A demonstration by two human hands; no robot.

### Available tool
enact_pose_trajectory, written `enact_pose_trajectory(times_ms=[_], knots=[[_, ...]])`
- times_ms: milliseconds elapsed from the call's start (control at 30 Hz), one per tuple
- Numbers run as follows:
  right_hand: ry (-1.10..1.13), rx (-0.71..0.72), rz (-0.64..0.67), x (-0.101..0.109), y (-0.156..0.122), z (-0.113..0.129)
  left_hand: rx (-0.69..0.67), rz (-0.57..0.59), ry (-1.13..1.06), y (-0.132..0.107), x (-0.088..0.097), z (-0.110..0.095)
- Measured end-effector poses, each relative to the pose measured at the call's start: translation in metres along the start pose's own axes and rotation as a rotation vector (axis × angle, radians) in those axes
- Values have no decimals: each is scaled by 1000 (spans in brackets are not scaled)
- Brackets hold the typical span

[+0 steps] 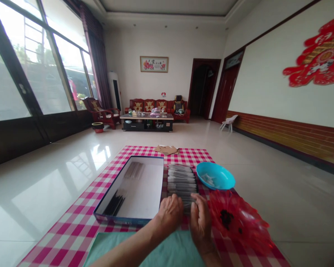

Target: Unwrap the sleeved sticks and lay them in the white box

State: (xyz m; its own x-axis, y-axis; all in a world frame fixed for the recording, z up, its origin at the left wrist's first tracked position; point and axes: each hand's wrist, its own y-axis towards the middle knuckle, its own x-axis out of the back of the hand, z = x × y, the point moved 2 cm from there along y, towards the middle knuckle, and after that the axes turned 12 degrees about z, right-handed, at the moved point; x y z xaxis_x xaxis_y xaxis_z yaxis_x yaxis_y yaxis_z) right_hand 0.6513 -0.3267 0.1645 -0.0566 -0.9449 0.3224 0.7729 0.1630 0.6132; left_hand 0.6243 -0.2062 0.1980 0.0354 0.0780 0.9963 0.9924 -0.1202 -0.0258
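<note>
- Both hands are at the near end of a row of slim sticks (182,181), the left hand (171,211) at its left corner and the right hand (200,215) at its right, with the nearest sticks between them.
- These sticks lie side by side, crosswise to the person, in a strip running away from the hands toward the far edge of the checked tabletop (75,215); many look clear or whitish, with dark ends along the right.
- Left hand: back upward, knuckles bent, fingers curled in and hidden from above; whether they grip a stick I cannot tell.
- Right hand: turned on its side, thumb and forefinger pointing away from the body, fingers partly bent; it looks loosely cupped against the stick ends, but I cannot tell whether it pinches any.
- Left forearm slants in from the near side, over a green cloth (108,244); the right forearm comes up more steeply and shows only briefly.
- Just left of the row sits a shallow open box (147,193), white inside, with black sticks (115,203) by its near left corner and paler brownish sticks (134,170) toward its far end.
- Right of the row, by the tabletop's right edge, stands a blue bowl (225,180) with small whitish pieces (208,180) in it.
- Nearer, along that same edge, a see-through red bowl (250,222) holds a cluster of black pieces (226,218).
- Brown cardboard pieces (167,150) lie at the far edge, beyond the row.
</note>
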Motion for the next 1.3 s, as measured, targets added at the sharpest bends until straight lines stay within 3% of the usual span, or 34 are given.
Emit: enact_pose_trajectory(times_ms=[100,200,400,567,733,867,1000,1167,1300], knots=[[-16,46,-38,0,-1,7,75,-24,-3,-8,21,14],[80,-25,-21,-3,-3,6,114,-64,-94,-18,36,26],[379,-273,110,-11,-5,3,37,-133,-300,-35,29,22],[458,-391,78,-3,-2,10,-12,-106,-228,-51,28,21],[634,-487,23,-1,-1,8,-24,-87,-122,-61,40,37],[813,-619,58,-11,-4,11,25,-190,-30,-60,46,44],[958,-690,135,-22,-6,21,-28,-331,-45,-54,39,32],[1032,-621,292,-26,-8,25,-61,-380,-144,-45,15,18],[977,-668,274,-28,-12,14,-32,-385,-157,-43,2,22]])
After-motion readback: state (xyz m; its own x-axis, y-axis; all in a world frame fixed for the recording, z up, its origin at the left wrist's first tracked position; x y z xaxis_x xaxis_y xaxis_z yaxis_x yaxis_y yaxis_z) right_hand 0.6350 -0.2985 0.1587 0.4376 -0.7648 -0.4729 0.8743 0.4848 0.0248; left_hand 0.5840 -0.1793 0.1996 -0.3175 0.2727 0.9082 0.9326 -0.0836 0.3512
